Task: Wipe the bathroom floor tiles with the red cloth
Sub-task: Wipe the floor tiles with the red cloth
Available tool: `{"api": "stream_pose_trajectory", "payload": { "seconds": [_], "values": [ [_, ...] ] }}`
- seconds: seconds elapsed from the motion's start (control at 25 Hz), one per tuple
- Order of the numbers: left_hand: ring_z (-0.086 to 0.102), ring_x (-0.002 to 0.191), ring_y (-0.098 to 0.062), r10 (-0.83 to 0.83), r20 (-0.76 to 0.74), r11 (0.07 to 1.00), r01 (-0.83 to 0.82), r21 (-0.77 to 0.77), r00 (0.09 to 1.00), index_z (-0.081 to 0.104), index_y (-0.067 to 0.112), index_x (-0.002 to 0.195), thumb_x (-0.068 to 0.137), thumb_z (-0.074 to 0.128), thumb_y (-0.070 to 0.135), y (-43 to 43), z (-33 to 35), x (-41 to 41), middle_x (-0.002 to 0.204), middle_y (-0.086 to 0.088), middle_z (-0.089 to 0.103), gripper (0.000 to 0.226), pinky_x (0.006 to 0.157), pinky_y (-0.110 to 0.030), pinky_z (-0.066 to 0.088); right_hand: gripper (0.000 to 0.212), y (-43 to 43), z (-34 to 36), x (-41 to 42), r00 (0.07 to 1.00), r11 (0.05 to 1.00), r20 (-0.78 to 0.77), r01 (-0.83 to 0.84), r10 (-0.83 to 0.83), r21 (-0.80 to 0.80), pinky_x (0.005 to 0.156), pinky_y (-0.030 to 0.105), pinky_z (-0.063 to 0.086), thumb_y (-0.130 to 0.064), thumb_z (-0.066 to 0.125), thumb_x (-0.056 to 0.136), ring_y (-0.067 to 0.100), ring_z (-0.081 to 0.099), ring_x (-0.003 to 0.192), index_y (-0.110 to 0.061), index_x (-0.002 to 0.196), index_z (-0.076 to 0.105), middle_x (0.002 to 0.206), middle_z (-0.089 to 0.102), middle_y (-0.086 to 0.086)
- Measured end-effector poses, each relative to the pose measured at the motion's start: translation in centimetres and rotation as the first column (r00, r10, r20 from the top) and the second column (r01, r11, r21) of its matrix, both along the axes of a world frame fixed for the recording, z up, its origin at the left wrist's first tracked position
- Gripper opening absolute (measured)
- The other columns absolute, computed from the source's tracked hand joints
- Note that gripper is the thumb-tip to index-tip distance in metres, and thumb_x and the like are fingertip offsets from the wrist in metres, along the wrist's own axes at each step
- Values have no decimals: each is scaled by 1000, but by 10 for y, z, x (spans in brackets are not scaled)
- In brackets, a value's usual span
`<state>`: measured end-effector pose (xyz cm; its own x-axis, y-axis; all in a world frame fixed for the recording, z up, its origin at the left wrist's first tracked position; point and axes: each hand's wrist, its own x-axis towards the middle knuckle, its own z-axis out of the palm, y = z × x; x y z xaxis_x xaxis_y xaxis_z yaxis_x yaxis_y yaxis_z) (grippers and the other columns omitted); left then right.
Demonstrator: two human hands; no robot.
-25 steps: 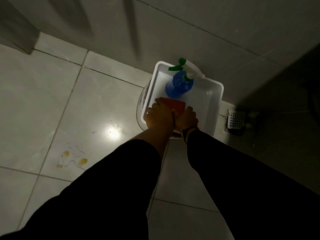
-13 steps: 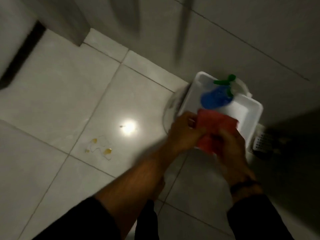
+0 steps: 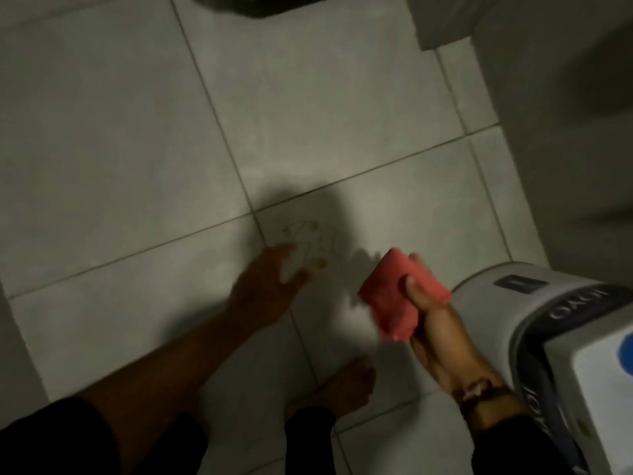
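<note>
The right hand point(image 3: 435, 323) is closed around a folded red cloth pad point(image 3: 399, 296), thumb pressed across its upper face and the other fingers wrapped behind it, so the pad stands clear of the pale grey square floor tiles point(image 3: 113, 138) rather than lying on them. The cloth is a thick, oblong wad whose long axis runs from upper left to lower right in the head view.

The left hand point(image 3: 270, 286) holds nothing: its fingers are spread and reach down toward the floor, though motion blur makes it hard to say whether the fingertips touch the tile.

Just beyond those fingertips sits a small patch of yellowish spots and thin squiggly marks point(image 3: 310, 245), close to a grout line. That patch lies to the left of the cloth and a little farther from the body, near it but not under it. The empty left hand is the nearer of the two to the marks, yet the cloth is in the right, so the wipe probably calls for the right hand to swing leftward and down onto the tile.

A bare foot point(image 3: 346, 385) stands on the floor below both hands. At the right edge a white and grey plastic container with printed lettering point(image 3: 561, 303) rests beside the right wrist.
</note>
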<state>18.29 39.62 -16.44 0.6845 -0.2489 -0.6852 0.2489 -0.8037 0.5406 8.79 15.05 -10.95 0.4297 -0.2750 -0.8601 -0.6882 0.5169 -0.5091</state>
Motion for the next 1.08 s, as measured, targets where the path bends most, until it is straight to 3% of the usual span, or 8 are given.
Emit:
{"api": "stream_pose_trajectory", "payload": {
  "seconds": [0.08,0.16,0.24,0.28,0.36,0.64,0.88,1.08],
  "values": [
    [43,157,-33,-120,198,963,65,263,973,37,22,167,103,42,63,52,-68,8,171,-8,43,77,124,-48,37,56,-4,-60,40,980,944,24,-181,195,-277,60,34,56,-16,51,112,31,71,69,-15,166,36,119,70,15],
    [32,163,-37,-211,305,920,84,383,929,33,18,169,101,37,61,91,-126,9,176,-13,34,81,128,-54,28,50,-12,-118,81,959,822,-10,-248,283,-513,38,23,43,-7,47,111,27,62,60,-24,158,39,117,64,12],
    [27,166,-41,-237,401,911,59,408,885,32,16,169,100,40,58,116,-182,7,179,-15,28,81,130,-63,21,52,-16,-181,117,922,643,-66,-316,382,-698,54,30,62,-6,50,107,36,70,98,-27,155,44,136,62,8],
    [25,166,-42,-277,430,898,73,434,859,31,16,169,101,41,56,118,-197,5,180,-16,25,80,129,-67,18,59,-19,-203,126,893,537,-140,-376,428,-755,87,44,68,-7,52,107,40,63,130,-22,163,42,155,56,11],
    [19,168,-42,-308,465,888,76,454,830,26,18,171,103,39,55,129,-234,1,181,-17,18,79,129,-73,12,67,2,-255,137,748,239,-340,-547,570,-802,138,55,23,-9,58,107,41,26,166,-6,169,32,178,33,19],
    [13,170,-38,-323,675,899,-8,439,663,12,28,174,102,35,56,141,-285,-11,184,-13,9,80,130,-71,3,81,124,-306,167,700,-111,-479,-502,530,-858,137,66,5,-49,35,108,48,7,170,-4,173,18,182,12,25],
    [12,170,-38,-301,663,911,2,413,686,16,27,174,101,40,52,142,-280,-11,184,-14,10,80,129,-73,5,83,170,-298,33,195,-425,-578,-503,792,-753,140,60,9,-63,30,109,28,-14,171,-23,174,-4,186,4,10],
    [13,169,-39,-294,676,914,-9,406,675,17,28,174,102,37,53,142,-285,-11,184,-13,8,79,130,-73,3,78,136,-299,143,616,-209,-554,-542,559,-814,135,68,16,-45,41,108,45,12,170,-4,172,25,182,19,23]
  ]
}}
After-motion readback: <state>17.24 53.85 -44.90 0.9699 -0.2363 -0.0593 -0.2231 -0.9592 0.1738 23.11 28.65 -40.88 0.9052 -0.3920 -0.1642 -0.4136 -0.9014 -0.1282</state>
